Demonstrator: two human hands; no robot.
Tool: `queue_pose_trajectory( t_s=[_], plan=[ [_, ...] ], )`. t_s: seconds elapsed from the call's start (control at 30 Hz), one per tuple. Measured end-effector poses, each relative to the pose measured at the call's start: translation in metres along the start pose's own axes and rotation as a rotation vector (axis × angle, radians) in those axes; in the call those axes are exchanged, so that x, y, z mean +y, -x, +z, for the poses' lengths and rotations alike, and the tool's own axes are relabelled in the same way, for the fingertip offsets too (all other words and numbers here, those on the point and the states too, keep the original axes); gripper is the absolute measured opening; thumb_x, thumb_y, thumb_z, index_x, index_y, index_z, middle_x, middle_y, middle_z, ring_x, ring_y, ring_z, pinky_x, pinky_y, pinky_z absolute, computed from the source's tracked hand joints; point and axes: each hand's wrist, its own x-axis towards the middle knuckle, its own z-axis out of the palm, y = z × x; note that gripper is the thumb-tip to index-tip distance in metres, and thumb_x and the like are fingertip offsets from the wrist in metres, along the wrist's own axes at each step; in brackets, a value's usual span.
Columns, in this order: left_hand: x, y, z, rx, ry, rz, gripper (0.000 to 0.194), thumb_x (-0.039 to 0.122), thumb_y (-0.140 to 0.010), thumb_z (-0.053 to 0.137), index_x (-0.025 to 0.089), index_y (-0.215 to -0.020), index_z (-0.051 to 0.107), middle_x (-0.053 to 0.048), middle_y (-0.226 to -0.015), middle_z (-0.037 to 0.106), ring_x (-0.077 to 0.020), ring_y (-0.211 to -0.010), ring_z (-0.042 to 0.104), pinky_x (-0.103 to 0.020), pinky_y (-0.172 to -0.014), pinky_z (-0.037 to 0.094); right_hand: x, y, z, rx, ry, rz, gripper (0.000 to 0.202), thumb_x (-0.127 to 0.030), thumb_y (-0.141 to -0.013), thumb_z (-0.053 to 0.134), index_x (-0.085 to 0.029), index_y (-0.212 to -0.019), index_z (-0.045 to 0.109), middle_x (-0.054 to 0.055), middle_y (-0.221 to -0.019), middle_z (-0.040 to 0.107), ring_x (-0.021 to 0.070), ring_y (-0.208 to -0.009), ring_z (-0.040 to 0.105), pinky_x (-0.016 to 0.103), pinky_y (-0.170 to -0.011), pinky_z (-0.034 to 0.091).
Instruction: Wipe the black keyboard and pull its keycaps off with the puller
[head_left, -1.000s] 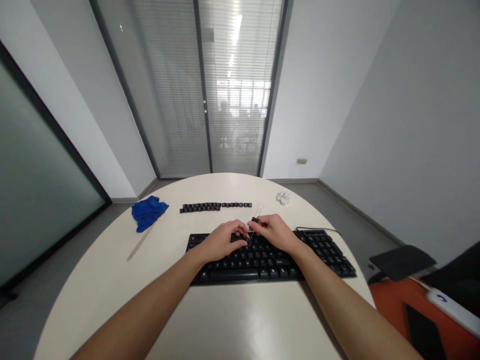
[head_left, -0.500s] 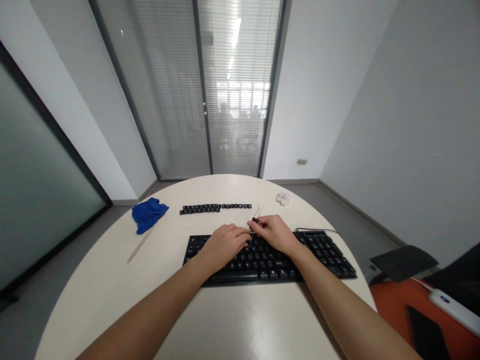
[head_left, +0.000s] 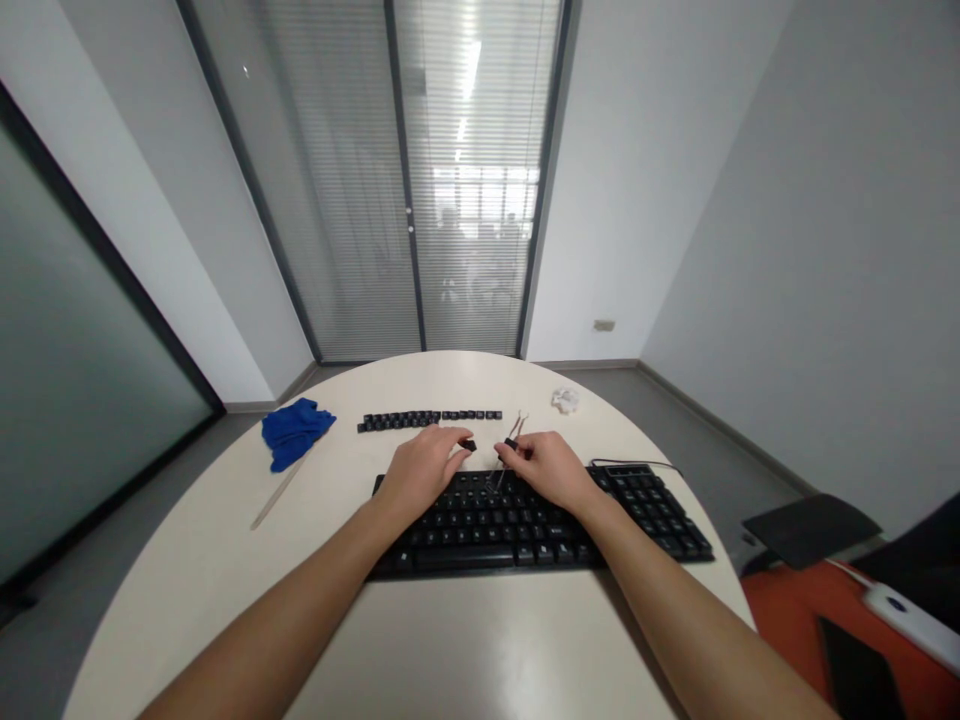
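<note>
A black keyboard (head_left: 480, 535) lies on the round table, with both forearms reaching over it. My left hand (head_left: 424, 468) is above its upper left part, thumb and fingertips closed on a small black keycap (head_left: 468, 445). Over the keyboard's top edge, my right hand (head_left: 550, 465) pinches a thin wire keycap puller by its black handle (head_left: 511, 443); wire ends show above and below the handle. Behind the hands, removed black keycaps (head_left: 401, 420) stand in rows on the table.
On the left of the white table (head_left: 202, 560) lie a blue cloth (head_left: 296, 432) and a thin light stick (head_left: 277, 498). A crumpled white tissue (head_left: 565, 400) is at the back right. An orange chair (head_left: 787, 620) with a white power strip (head_left: 911, 615) stands at the right.
My left hand has moved left and slightly up, away from the puller, with the keycap in its fingertips. My right hand has barely moved.
</note>
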Motion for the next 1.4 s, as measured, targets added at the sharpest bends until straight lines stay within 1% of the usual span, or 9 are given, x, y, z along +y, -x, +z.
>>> queue_pose_trajectory(
  t_s=[0.07, 0.17, 0.33, 0.47, 0.6, 0.8, 1.07, 1.23, 1.4],
  plan=[
    [-0.009, -0.007, -0.006, 0.001, -0.021, -0.042, 0.018, 0.027, -0.094, 0.058, 0.023, -0.11, 0.065, -0.004, -0.104, 0.071, -0.0215, -0.097, 0.063, -0.032, -0.083, 0.05, 0.0, 0.0, -0.001, -0.002, 0.003, -0.005, 0.051, -0.052, -0.092, 0.052, -0.019, -0.054, 0.059, 0.003, -0.054, 0.061, 0.0147, -0.053, 0.051, 0.027, -0.053, 0.029],
    [-0.024, -0.022, -0.009, 0.003, -0.113, -0.036, 0.019, 0.027, -0.095, 0.057, 0.022, -0.11, 0.066, -0.005, -0.106, 0.072, -0.0238, -0.102, 0.06, -0.034, -0.084, 0.049, 0.0, 0.0, -0.001, -0.016, 0.0, -0.012, 0.051, -0.052, -0.093, 0.05, -0.018, -0.056, 0.06, 0.004, -0.055, 0.062, 0.015, -0.054, 0.052, 0.028, -0.054, 0.029],
    [-0.045, -0.045, 0.006, -0.06, -0.25, 0.076, 0.017, 0.024, -0.094, 0.057, 0.02, -0.106, 0.068, -0.008, -0.107, 0.067, -0.0253, -0.104, 0.055, -0.034, -0.082, 0.047, 0.001, 0.001, -0.001, 0.001, 0.008, -0.008, 0.052, -0.052, -0.092, 0.051, -0.019, -0.052, 0.051, 0.001, -0.051, 0.056, 0.0133, -0.051, 0.046, 0.027, -0.052, 0.027],
    [-0.054, -0.054, 0.019, -0.124, -0.302, 0.119, 0.014, 0.023, -0.093, 0.058, 0.019, -0.102, 0.068, -0.009, -0.103, 0.066, -0.0253, -0.104, 0.054, -0.033, -0.082, 0.046, 0.001, 0.001, -0.001, 0.001, 0.0, 0.002, 0.051, -0.051, -0.092, 0.052, -0.019, -0.052, 0.049, 0.001, -0.05, 0.053, 0.0126, -0.05, 0.045, 0.027, -0.052, 0.027],
    [-0.058, -0.056, 0.028, -0.172, -0.369, 0.127, 0.017, 0.024, -0.095, 0.054, 0.019, -0.102, 0.068, -0.009, -0.103, 0.067, -0.0253, -0.105, 0.053, -0.034, -0.08, 0.046, 0.001, 0.0, -0.001, -0.011, -0.003, 0.008, 0.05, -0.05, -0.092, 0.052, -0.018, -0.053, 0.054, 0.001, -0.05, 0.055, 0.0129, -0.052, 0.047, 0.026, -0.053, 0.027],
    [-0.065, -0.054, 0.035, -0.18, -0.381, 0.098, 0.017, 0.024, -0.095, 0.054, 0.018, -0.1, 0.069, -0.011, -0.101, 0.066, -0.0267, -0.104, 0.053, -0.035, -0.078, 0.046, -0.001, 0.001, -0.003, -0.01, -0.01, 0.019, 0.05, -0.049, -0.091, 0.052, -0.018, -0.052, 0.051, 0.0, -0.05, 0.053, 0.0121, -0.051, 0.046, 0.026, -0.053, 0.026],
    [-0.068, -0.052, 0.037, -0.153, -0.378, 0.073, 0.015, 0.024, -0.094, 0.056, 0.018, -0.102, 0.066, -0.011, -0.107, 0.063, -0.0273, -0.109, 0.05, -0.036, -0.081, 0.046, -0.004, 0.001, -0.004, -0.016, -0.018, 0.033, 0.049, -0.049, -0.09, 0.053, -0.018, -0.052, 0.05, 0.0, -0.049, 0.052, 0.0124, -0.051, 0.045, 0.026, -0.053, 0.026],
    [-0.068, -0.051, 0.037, -0.157, -0.372, 0.052, 0.014, 0.023, -0.094, 0.055, 0.018, -0.101, 0.066, -0.011, -0.106, 0.063, -0.0266, -0.108, 0.05, -0.035, -0.082, 0.046, -0.003, 0.001, -0.004, -0.016, -0.016, 0.025, 0.05, -0.049, -0.091, 0.053, -0.019, -0.051, 0.05, 0.0, -0.05, 0.052, 0.0123, -0.051, 0.044, 0.026, -0.052, 0.026],
    [-0.068, -0.05, 0.036, -0.158, -0.373, 0.038, 0.014, 0.023, -0.094, 0.055, 0.018, -0.1, 0.066, -0.011, -0.105, 0.063, -0.0269, -0.107, 0.05, -0.036, -0.082, 0.047, -0.002, 0.002, -0.004, -0.017, -0.015, 0.022, 0.048, -0.048, -0.091, 0.053, -0.018, -0.054, 0.056, 0.0, -0.049, 0.053, 0.0131, -0.052, 0.047, 0.026, -0.053, 0.027]
  ],
)
